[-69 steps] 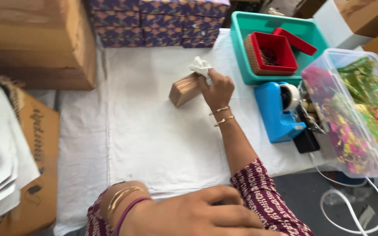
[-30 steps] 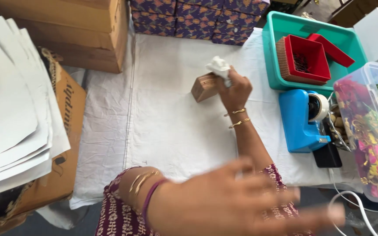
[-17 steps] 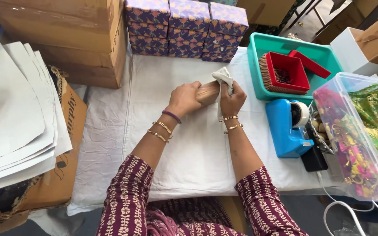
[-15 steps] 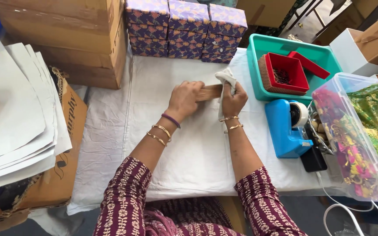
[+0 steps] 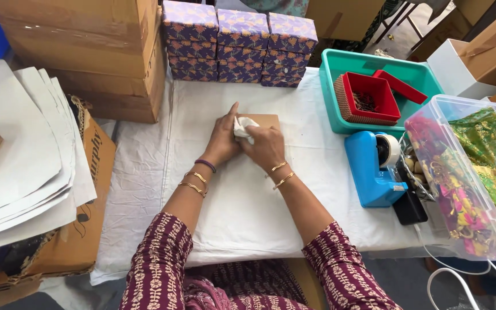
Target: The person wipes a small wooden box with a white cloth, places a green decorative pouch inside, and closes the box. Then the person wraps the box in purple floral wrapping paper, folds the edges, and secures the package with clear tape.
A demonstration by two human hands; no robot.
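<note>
Hands (image 5: 247, 143) over wooden box (image 5: 266, 121), cloth (image 5: 242, 127) between

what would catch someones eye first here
Probably the two hands meeting at the middle of the white-covered table: the right hand presses a crumpled white cloth onto a small tan box, with the left hand beside it. Next, the colour at the right: a teal tray holding a red box, and a blue tape dispenser in front of it.

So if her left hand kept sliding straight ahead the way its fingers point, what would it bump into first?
Probably the stack of purple patterned boxes. The left hand points up the white cloth towards them.
</note>
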